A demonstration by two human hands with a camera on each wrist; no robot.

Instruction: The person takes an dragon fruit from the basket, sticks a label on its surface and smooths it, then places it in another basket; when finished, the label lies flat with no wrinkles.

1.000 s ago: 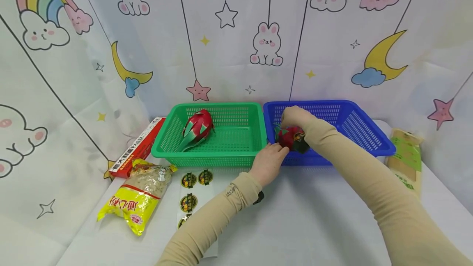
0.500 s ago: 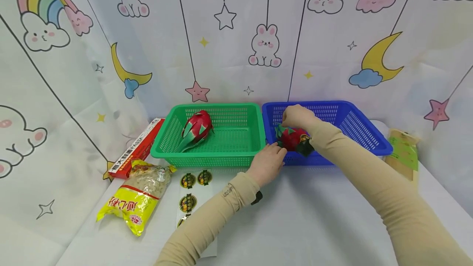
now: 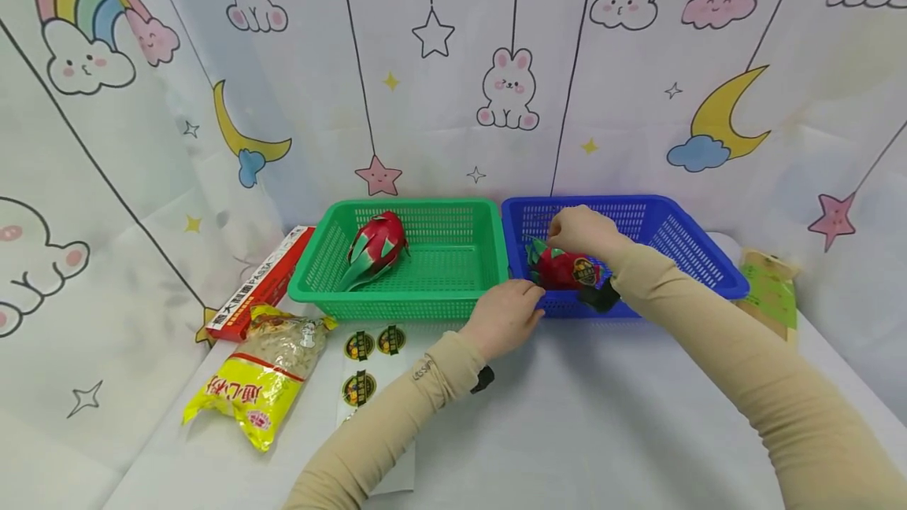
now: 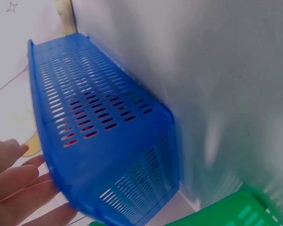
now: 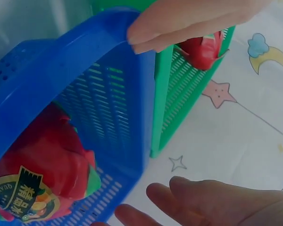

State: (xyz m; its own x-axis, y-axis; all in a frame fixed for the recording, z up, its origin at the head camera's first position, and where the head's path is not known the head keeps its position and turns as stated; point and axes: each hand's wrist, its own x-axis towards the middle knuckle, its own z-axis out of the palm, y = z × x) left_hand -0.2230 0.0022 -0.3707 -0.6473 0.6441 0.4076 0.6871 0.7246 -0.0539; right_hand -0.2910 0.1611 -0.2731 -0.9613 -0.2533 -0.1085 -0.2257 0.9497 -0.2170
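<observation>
In the head view, a red dragon fruit (image 3: 556, 270) with green leaf tips lies at the left end of the blue basket (image 3: 701, 258), a round dark sticker (image 3: 584, 271) on its skin. My right hand (image 3: 588, 230) is above it; in the right wrist view its thumb and fingers (image 5: 217, 202) are spread, with nothing between them. At the basket's front left corner is my left hand (image 3: 503, 317), its extended fingers (image 4: 28, 197) at the blue rim in the left wrist view. A second dragon fruit (image 3: 378, 250) lies in the adjoining green basket (image 3: 489, 250).
On the left are a red pasta box (image 3: 262, 282) and a yellow bag of macaroni (image 3: 262, 376). A sheet of round stickers (image 3: 364, 360) lies before the green basket, partly under the left forearm. Beyond the blue basket's right end lies a green and tan package (image 3: 771, 293).
My right hand has shifted a little right, baring more of the fruit and its sticker. The left hand has drawn slightly left and toward me.
</observation>
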